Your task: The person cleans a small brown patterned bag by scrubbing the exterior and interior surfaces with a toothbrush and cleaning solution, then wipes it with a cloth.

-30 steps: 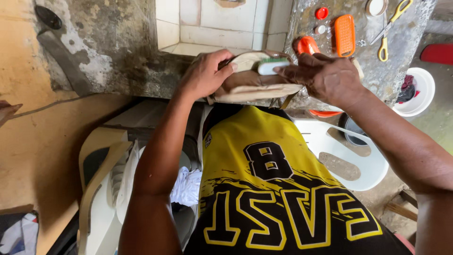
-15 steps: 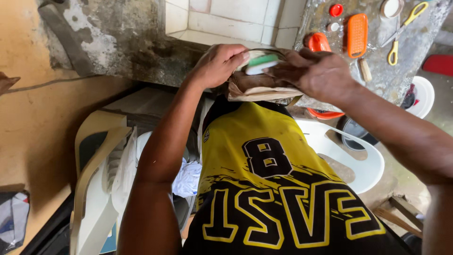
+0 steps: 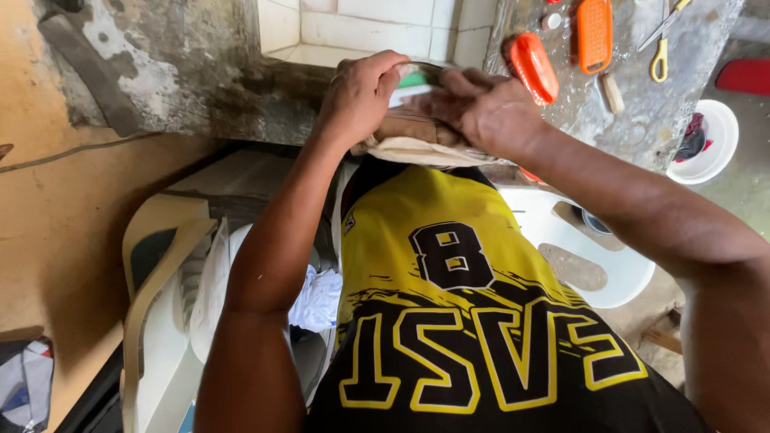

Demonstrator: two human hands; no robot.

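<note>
Both our hands meet at the front edge of the concrete counter [image 3: 200, 88], just past our yellow and black jersey [image 3: 449, 265]. Our left hand [image 3: 365, 92] has its fingers curled down and closed over the top of a tan and cream shoe [image 3: 413, 140], which rests on the counter edge, touching our chest. Our right hand [image 3: 485, 112] lies flat on the same shoe and presses it; a small green and white piece [image 3: 413, 80] shows between our hands, but we cannot tell which hand holds it. The counter is rough and stained grey, with a white tiled basin [image 3: 369, 32] behind. Farther right lie an orange brush [image 3: 532, 66], an orange grater-like tool [image 3: 595, 22] and yellow-handled scissors [image 3: 662, 48]. White plastic chairs [image 3: 160, 321] stand below on our left.
</note>
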